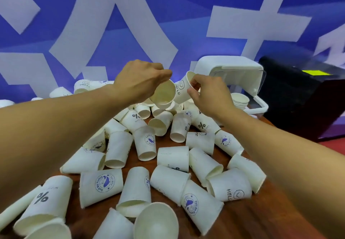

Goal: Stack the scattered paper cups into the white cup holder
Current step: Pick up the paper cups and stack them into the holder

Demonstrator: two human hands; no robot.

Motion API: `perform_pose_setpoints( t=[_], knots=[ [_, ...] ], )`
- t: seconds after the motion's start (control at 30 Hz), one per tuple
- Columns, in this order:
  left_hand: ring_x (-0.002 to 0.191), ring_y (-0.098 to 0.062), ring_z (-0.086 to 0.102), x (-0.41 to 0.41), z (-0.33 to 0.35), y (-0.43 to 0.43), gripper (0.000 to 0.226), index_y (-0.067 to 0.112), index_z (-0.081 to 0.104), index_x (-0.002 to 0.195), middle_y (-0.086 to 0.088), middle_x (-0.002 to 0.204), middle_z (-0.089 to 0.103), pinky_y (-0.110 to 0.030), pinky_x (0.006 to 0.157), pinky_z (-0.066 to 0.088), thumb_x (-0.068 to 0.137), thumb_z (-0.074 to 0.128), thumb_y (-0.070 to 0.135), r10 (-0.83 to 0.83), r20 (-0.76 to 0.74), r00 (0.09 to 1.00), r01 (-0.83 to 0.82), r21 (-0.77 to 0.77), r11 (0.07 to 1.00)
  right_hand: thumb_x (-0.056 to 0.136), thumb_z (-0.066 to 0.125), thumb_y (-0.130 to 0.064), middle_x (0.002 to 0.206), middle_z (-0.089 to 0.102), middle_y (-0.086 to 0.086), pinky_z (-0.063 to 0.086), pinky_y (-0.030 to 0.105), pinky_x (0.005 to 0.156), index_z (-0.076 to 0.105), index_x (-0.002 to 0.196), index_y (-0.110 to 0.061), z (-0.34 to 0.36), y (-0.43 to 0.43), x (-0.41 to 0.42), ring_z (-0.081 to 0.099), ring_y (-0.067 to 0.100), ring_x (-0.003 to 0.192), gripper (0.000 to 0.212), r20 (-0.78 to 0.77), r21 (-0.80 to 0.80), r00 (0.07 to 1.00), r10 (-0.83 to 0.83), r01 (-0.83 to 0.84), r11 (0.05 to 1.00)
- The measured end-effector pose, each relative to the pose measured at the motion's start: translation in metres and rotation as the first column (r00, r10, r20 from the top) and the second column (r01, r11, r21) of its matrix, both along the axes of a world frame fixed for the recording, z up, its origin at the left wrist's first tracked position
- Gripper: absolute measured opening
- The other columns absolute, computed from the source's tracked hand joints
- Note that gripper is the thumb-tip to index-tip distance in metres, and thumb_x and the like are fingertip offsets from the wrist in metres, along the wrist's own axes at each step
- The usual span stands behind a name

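Several white paper cups point(147, 146) lie scattered on their sides across a brown wooden table point(248, 218). My left hand point(138, 78) grips one cup point(164, 94) from above, its mouth facing me. My right hand point(207, 91) pinches a second cup point(183, 87), printed with a smiley and "HELLO", by its rim, right beside the first. Both cups hang above the far part of the pile. The white cup holder point(229, 67) stands behind my right hand at the back right, with a short stack of cups point(239, 100) in it.
A black box point(302, 96) with a yellow-green patch on top sits to the right of the holder. A blue wall with large white shapes point(115, 33) rises behind the table. More cups lie along the table's far left edge point(82, 86).
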State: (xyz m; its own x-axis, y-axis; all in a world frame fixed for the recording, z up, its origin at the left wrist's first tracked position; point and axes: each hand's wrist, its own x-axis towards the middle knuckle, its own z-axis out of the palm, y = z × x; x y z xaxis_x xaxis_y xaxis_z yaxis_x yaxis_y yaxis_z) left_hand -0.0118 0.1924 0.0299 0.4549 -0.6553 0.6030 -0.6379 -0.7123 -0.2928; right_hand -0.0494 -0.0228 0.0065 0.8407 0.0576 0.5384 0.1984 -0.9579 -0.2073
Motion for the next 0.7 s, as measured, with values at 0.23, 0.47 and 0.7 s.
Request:
perform_pose_setpoints(
  t=[0.23, 0.47, 0.7],
  knots=[
    [0.087, -0.031, 0.056, -0.006, 0.016, -0.046, 0.019, 0.016, 0.072, 0.101, -0.008, 0.094, 0.07, -0.034, 0.068, 0.045, 0.089, 0.058, 0.013, 0.086, -0.254, 0.963, -0.125, -0.143, 0.982, 0.09, 0.057, -0.037, 0.089, 0.07, 0.0, 0.053, 0.04, 0.072, 0.062, 0.093, -0.022, 0.015, -0.044, -0.027, 0.062, 0.027, 0.081, 0.017, 0.006, 0.013, 0.995, -0.096, 0.096, 0.995],
    [0.088, -0.032, 0.051, -0.013, 0.021, -0.085, 0.026, 0.013, 0.077, 0.089, -0.011, 0.084, 0.07, -0.035, 0.068, 0.044, 0.085, 0.051, 0.016, 0.115, -0.434, 0.893, -0.261, -0.295, 0.919, 0.091, 0.058, -0.033, 0.093, 0.07, 0.006, 0.052, 0.037, 0.072, 0.066, 0.1, -0.016, 0.028, -0.088, -0.043, 0.062, 0.028, 0.085, 0.021, 0.081, 0.045, 0.968, -0.239, 0.236, 0.971],
    [0.111, -0.032, 0.048, 0.006, 0.008, -0.108, 0.037, 0.025, 0.073, 0.111, -0.005, 0.112, 0.068, -0.037, 0.084, 0.042, 0.086, 0.06, 0.0, 0.095, -0.461, 0.882, -0.272, -0.334, 0.903, 0.09, 0.059, -0.033, 0.102, 0.069, 0.012, 0.056, 0.045, 0.071, 0.065, 0.105, -0.018, 0.023, -0.119, -0.031, 0.064, 0.034, 0.088, 0.022, 0.153, 0.078, 0.91, -0.385, 0.377, 0.923]
  ],
)
